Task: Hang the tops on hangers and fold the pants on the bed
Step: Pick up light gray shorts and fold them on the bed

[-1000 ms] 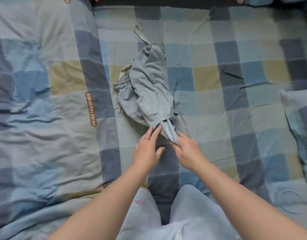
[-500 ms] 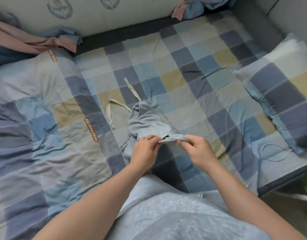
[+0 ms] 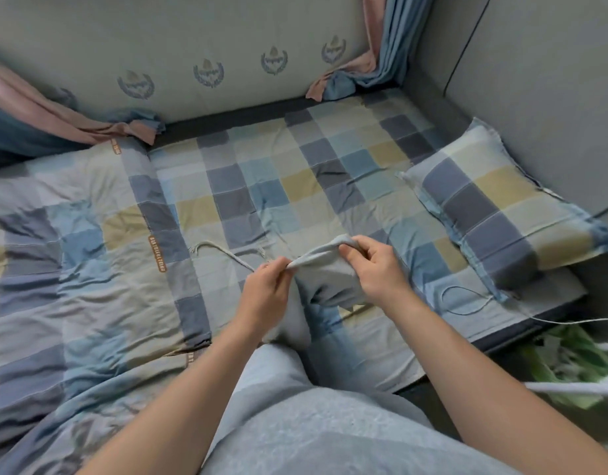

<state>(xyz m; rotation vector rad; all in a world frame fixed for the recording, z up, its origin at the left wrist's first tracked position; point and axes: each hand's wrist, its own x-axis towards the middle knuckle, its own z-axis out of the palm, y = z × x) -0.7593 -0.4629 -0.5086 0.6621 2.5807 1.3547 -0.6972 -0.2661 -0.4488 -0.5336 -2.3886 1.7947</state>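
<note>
Above the checked bed [image 3: 295, 186], in the head view, the grey drawstring pants [image 3: 330, 279] hang bunched between two hands. One edge is lifted and the rest sags onto the sheet. The left hand [image 3: 265, 293] pinches that edge with curled fingers. The right hand [image 3: 378, 269] grips it further along, thumb and fingers closed on the cloth. The main risk, I judge, is a crooked fold, because the fabric below the grip is twisted and the legs may not line up. The loose drawstring [image 3: 223, 250] trails left and could get trapped inside. A thin white cable [image 3: 464, 313] beside the pillow [image 3: 494, 214] might snag pants spread that way.
</note>
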